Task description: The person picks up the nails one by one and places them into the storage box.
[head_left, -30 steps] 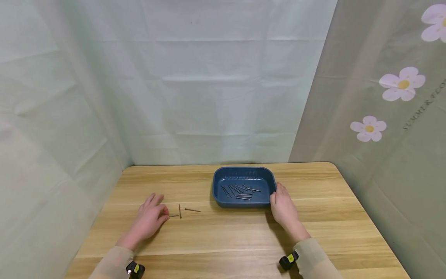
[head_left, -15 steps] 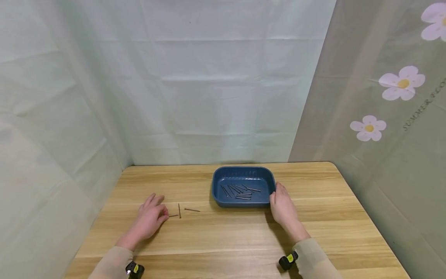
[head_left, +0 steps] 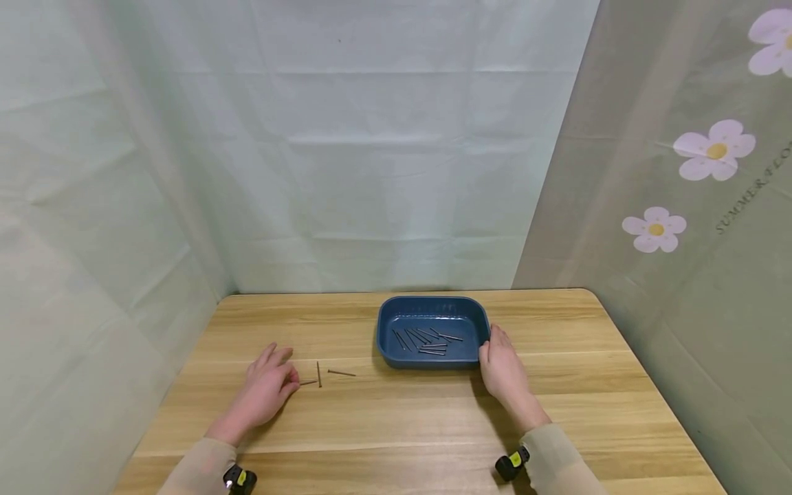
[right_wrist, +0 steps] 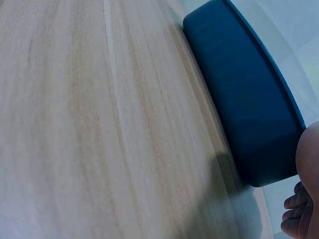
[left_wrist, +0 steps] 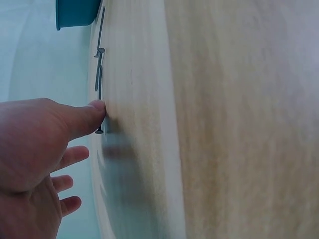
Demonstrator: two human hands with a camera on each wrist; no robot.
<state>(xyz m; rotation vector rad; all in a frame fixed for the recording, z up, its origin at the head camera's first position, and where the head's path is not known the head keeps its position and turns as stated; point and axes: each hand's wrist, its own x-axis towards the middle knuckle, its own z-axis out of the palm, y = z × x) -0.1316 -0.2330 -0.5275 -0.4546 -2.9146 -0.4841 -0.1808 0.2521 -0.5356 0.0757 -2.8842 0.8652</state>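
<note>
Curtained recording booth: fabric backdrops [head_left: 396,172] enclose table [head_left: 402,419].

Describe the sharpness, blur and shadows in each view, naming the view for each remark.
Head view: even, soft light, sharp throughout; the right hand casts a faint shadow beside the blue tray. Left wrist view: the thumb and nails are fairly sharp, but a dark smeared shadow blurs the table below them. Right wrist view: close wood grain soft; the tray throws a dim shadow.

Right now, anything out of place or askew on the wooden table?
Yes: three thin metal nails lie loose on the light wooden table, left of the dark blue plastic tray that holds the rest. They point in different directions. The left hand touches the nearest one with its thumb; the right hand rests against the tray's right end. Nothing looks damaged.
</note>
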